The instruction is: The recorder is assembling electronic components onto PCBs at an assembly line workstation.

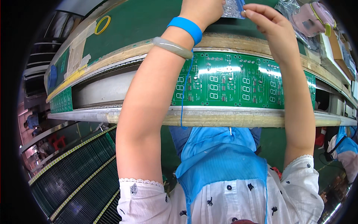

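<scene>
At the top edge my left hand [204, 10] lies beside a blue tray [242, 4] of small clear parts [232, 8]. The frame cuts off its fingers, so their grip is hidden. Across the tray, my right hand [274, 28] is closed, thumb and fingertips drawn together at the tray's right edge. Whatever they pinch is too small to make out. Below both hands, a green circuit board panel [227, 84] with white digit outlines and small components lies between two rails. My forearms cross over it.
The front rail [223, 117] runs along my body. A blue cord [182, 97] hangs from my left blue wristband [186, 29]. Left are a yellow tape ring [102, 25] and another green board [61, 101]; black slotted racks [82, 186] stand below. A pink pouch [313, 19] sits at upper right.
</scene>
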{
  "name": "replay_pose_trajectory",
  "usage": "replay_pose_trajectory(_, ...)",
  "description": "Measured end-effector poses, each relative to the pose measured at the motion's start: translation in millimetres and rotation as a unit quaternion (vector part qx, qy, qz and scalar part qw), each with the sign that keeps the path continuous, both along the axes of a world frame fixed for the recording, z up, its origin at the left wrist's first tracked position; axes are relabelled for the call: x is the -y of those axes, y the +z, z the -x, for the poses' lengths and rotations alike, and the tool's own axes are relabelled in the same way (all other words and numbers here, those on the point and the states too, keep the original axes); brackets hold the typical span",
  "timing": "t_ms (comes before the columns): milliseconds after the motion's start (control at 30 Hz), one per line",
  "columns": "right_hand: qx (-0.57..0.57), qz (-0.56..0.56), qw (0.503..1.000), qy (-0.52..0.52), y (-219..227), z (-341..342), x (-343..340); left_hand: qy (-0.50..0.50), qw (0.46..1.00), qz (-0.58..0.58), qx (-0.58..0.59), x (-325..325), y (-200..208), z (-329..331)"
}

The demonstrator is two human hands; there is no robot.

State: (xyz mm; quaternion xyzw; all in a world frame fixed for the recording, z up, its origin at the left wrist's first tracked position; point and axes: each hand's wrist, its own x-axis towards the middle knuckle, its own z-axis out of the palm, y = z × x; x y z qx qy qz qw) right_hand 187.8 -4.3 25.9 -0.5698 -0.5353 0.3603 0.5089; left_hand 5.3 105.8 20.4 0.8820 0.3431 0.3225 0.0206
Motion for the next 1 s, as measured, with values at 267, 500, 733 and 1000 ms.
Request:
replay_pose_trajectory(267,-0.228,0.060,0.970,0.057,-6,16,25,-0.010,1.000,0.005,0.010,5,1,6)
replay_pose_trajectory(500,-0.157,0.033,0.982,0.096,6,42,39,-0.061,0.982,0.101,0.148,39,27,42)
replay_pose_trajectory(733,-0.111,0.023,0.988,0.107,7,73,45,-0.041,0.820,0.475,0.317,57,18,106)
replay_pose_trajectory(1000,-0.019,0.063,0.988,0.140,6,105,43,-0.062,0.759,0.530,0.374,66,-12,162)
